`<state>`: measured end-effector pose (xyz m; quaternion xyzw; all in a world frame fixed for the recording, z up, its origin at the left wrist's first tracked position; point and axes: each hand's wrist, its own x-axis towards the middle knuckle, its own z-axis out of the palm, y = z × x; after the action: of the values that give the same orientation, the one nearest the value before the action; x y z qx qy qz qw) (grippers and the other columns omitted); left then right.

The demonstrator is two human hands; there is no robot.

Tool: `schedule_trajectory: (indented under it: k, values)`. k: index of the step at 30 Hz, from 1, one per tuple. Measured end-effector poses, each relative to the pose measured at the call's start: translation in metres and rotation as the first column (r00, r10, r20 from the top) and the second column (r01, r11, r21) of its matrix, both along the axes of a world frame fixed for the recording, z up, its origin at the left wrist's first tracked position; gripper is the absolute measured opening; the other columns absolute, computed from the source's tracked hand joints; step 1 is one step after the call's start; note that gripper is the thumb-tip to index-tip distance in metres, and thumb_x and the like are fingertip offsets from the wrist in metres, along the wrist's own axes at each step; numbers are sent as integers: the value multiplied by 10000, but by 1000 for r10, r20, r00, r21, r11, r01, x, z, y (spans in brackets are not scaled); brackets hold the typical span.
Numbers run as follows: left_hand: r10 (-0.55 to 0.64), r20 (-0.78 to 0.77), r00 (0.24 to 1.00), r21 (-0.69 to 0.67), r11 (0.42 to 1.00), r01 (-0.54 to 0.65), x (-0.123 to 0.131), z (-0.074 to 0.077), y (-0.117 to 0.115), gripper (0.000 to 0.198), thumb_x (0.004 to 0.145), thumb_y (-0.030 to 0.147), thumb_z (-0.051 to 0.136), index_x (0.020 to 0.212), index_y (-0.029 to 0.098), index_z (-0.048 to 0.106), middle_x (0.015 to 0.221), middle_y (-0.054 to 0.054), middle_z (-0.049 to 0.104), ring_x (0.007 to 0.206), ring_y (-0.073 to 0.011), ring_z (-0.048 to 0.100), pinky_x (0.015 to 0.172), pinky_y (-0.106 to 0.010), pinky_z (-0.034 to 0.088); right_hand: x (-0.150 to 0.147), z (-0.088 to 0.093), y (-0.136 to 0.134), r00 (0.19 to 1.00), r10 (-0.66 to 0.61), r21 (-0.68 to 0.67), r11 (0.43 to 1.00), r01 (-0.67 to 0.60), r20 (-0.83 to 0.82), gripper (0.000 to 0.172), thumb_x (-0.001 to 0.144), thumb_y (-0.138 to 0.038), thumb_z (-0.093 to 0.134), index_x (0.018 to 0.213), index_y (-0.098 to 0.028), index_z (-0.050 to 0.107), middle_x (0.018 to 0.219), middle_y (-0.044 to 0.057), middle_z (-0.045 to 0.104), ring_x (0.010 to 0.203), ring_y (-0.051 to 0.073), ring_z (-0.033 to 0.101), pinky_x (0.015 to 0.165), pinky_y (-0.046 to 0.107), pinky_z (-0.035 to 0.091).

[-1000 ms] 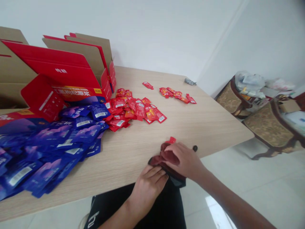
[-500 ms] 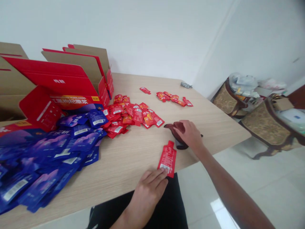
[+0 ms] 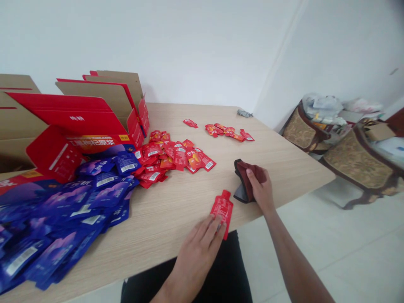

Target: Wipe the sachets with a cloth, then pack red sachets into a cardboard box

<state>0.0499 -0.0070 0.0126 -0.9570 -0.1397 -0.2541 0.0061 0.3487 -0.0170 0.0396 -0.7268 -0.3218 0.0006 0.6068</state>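
My left hand lies with fingers stretched over the lower end of a flat red spouted pouch near the table's front edge. The pouch's spout points away from me, and part of its barcode end is under my fingers. To the right, my right hand is closed on a bunched brown cloth with dark edging and a grey underside. The cloth is beside the pouch, apart from it.
Red pouches lie heaped at mid-table, several more farther back. Blue pouches spread at the left, before open red cartons. A grey crumpled piece sits at the far corner. Patterned chairs holding bags stand right.
My right hand has gathered the brown cloth and turned it more upright. My left fingers have slid slightly farther up over the red pouch. The view has tilted a little.
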Motion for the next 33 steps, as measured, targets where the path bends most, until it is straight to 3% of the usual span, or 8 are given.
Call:
schedule_trajectory:
  k: [8,11,14,17,20,26,30,33]
  values:
    - [-51,227,972,-166,982,91,-18,32,12,294,1047,131,510,1286,206,664,1182,-77,759,994,-235,725,883,-378,592,0,0,-2,998,20,1,1000,-20,-57,542,838,-637,738,1139,-190,684,1085,90,740,988,267,675,923,428,504]
    - [150,370,917,-329,944,-22,-27,45,23,262,1032,215,601,1290,213,648,1117,-69,777,937,-201,749,829,-305,600,0,0,-2,998,5,13,1000,-4,-69,552,836,-640,735,1147,-186,688,1116,98,733,1006,268,667,938,432,501]
    - [429,255,867,-591,779,-211,-29,58,42,354,1003,362,653,1333,241,606,1056,-36,796,825,-188,764,708,-273,598,1,-1,-3,997,-8,18,1000,9,-80,550,832,-632,742,1149,-186,690,1131,101,733,1001,268,667,943,439,502]
    - [431,47,901,-750,611,-253,-26,65,63,392,996,346,628,1357,224,536,872,17,793,734,-182,758,626,-260,573,2,-3,-4,998,-14,16,1000,15,-62,545,835,-619,746,1163,-187,693,1148,103,731,1035,277,666,967,451,497]
    - [358,-42,933,-680,674,-289,-18,63,80,247,985,262,600,1224,200,600,880,-12,793,768,-197,766,641,-272,574,3,-4,-4,999,-13,0,1000,13,-51,550,834,-619,748,1173,-188,697,1160,108,727,1062,287,664,982,460,490]
    - [370,-61,927,-496,795,-350,4,52,89,267,958,214,663,1217,179,715,1157,-128,744,1078,-286,692,1001,-470,532,1,-1,-4,997,-11,-16,1000,10,-77,572,812,-625,769,1175,-188,703,1153,110,732,1046,290,675,979,454,491]
    - [410,-38,911,-366,843,-394,15,55,65,307,982,213,645,1280,237,715,1376,-154,604,1222,-345,568,1007,-557,502,2,-2,-4,998,4,-21,1000,-6,-68,567,822,-619,767,1191,-193,702,1178,107,726,1059,285,672,984,446,490]
    - [296,-43,954,-276,914,-296,21,52,30,388,1006,312,634,1394,290,635,1395,-119,579,1212,-318,556,991,-505,520,3,-4,-5,998,14,-11,1000,-15,-69,564,826,-620,763,1190,-194,700,1169,104,726,1059,285,672,963,440,497]
